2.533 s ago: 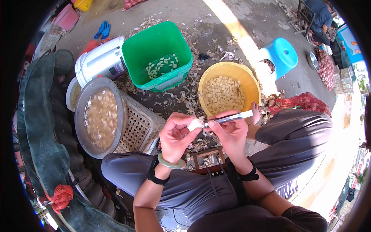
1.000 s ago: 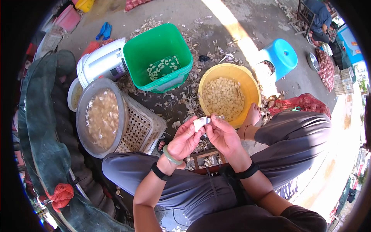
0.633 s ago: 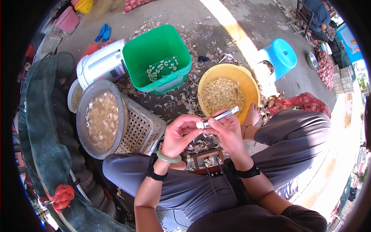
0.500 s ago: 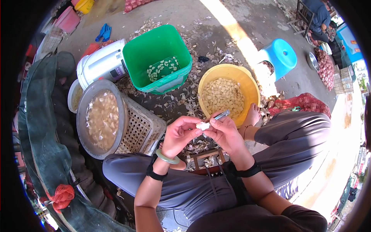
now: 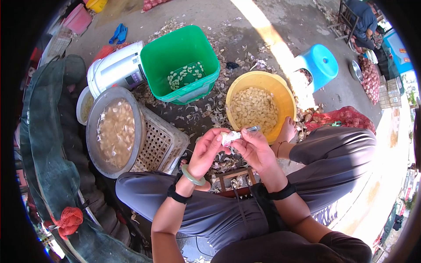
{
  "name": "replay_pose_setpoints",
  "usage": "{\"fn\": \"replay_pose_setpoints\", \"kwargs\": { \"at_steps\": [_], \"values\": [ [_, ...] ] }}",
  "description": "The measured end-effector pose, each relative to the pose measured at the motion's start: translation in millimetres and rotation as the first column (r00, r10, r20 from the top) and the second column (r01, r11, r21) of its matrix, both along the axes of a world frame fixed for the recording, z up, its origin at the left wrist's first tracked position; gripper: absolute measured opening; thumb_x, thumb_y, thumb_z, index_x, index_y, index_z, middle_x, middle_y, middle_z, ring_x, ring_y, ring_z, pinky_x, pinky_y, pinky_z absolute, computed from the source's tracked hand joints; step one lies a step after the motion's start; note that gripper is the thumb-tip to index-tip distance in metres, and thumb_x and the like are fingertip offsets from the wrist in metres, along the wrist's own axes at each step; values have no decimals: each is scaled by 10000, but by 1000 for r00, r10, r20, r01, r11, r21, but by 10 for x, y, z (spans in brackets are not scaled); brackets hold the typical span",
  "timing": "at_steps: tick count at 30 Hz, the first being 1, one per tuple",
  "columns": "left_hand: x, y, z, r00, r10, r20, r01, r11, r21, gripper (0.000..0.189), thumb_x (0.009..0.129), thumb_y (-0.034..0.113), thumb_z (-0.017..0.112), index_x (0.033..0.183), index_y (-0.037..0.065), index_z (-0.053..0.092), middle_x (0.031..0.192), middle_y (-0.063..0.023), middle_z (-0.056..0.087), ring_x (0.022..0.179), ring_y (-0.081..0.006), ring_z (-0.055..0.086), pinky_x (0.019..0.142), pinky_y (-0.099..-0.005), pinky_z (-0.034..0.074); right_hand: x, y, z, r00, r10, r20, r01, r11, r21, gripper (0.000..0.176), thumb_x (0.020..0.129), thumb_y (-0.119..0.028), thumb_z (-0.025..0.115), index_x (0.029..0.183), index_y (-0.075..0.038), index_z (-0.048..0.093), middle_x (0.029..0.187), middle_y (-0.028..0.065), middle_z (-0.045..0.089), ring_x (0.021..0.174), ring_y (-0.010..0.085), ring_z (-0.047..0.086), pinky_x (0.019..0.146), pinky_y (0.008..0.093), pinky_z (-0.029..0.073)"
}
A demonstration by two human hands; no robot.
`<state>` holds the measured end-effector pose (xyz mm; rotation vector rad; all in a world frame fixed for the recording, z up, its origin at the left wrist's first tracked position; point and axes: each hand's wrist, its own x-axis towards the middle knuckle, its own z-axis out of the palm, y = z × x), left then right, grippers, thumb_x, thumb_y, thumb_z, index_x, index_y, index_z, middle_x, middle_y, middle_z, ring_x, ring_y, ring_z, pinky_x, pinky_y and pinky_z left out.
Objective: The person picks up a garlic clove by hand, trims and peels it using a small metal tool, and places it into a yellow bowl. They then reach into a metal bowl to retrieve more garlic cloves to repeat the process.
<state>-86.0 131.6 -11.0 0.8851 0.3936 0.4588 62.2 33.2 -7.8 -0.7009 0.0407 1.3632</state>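
Observation:
Both hands meet above my lap, just below the yellow basin (image 5: 286, 98) of peeled cloves in water. My left hand (image 5: 208, 149), with a pale green bangle at its wrist, pinches a whitish garlic clove (image 5: 229, 138) with some pinkish skin on it. From the other side my right hand (image 5: 255, 148) touches the clove with its fingertips and holds a small knife (image 5: 253, 129), of which only a short metallic part shows by the thumb.
A green bucket (image 5: 175, 52) with scattered cloves, a white bucket (image 5: 112, 68) on its side, and a grey tub (image 5: 93, 144) of soaking cloves on a crate (image 5: 160, 147). Blue stool (image 5: 322, 65) right; red net bag (image 5: 346, 118); seated person (image 5: 362, 19) far right.
The clove has turned between my fingers and now shows pinkish skin. My right hand's knife has tilted flatter, and my left fingers have closed in around the clove.

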Motion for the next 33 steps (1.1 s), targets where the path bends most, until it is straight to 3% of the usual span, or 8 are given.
{"fn": "replay_pose_setpoints", "kwargs": {
  "at_steps": [1,3,16,23,28,30,31,33],
  "values": [
    [1,-15,-1,1000,-1,-1,1,1000,-1,295,971,158,512,1205,-21,503,1059,-79,603,890,-130,587,813,-284,495,8,-3,36,1000,-1,-1,1,1000,-1,158,908,-118,607,1005,1,568,911,108,649,826,182,679,761,282,588],
    [9,-37,11,1000,15,-8,-14,996,83,302,969,143,513,1221,-21,488,1072,-87,603,914,-136,590,818,-286,499,46,-21,137,966,-6,259,0,1000,22,156,906,-109,608,1012,-2,566,915,112,653,822,182,681,749,284,590],
    [-32,55,35,989,-149,-15,150,984,93,294,955,102,525,1218,-26,493,1084,-103,605,937,-164,618,833,-299,519,141,-54,120,999,10,41,-10,1000,13,167,907,-114,605,1011,9,562,903,102,647,799,155,671,727,255,588],
    [-93,165,85,954,-299,-34,301,953,36,356,973,195,502,1247,-31,474,1073,-111,598,896,-155,595,781,-266,499,76,-67,54,915,42,-401,-63,997,-41,158,915,-117,590,985,24,577,889,113,631,777,165,650,739,227,582],
    [-76,145,36,953,-167,253,248,909,-334,361,989,145,451,1304,-30,429,1088,-68,564,898,-118,526,795,-236,440,56,-49,-22,816,115,-567,-114,993,37,152,923,-95,567,997,37,567,922,146,618,823,197,646,752,241,585],
    [-70,184,1,972,-77,222,147,937,-318,368,989,146,452,1313,-27,422,1092,-66,563,894,-111,513,797,-228,428,77,-59,-11,749,132,-649,-105,991,80,143,924,-87,564,1016,22,567,952,127,596,817,204,636,745,258,588],
    [-66,203,-24,981,15,193,45,951,-304,375,990,147,454,1321,-24,416,1096,-64,563,890,-104,501,798,-220,416,110,-79,5,749,135,-649,-108,991,81,143,924,-87,564,1016,22,567,952,127,596,817,204,636,745,258,588],
    [-91,244,-46,988,28,149,10,968,-251,379,990,146,454,1328,-21,411,1128,-86,564,916,-114,534,816,-232,444,182,-114,86,943,48,-330,-54,998,-11,142,916,-94,579,1020,0,558,970,124,571,827,206,603,741,269,589]
  ]
}}
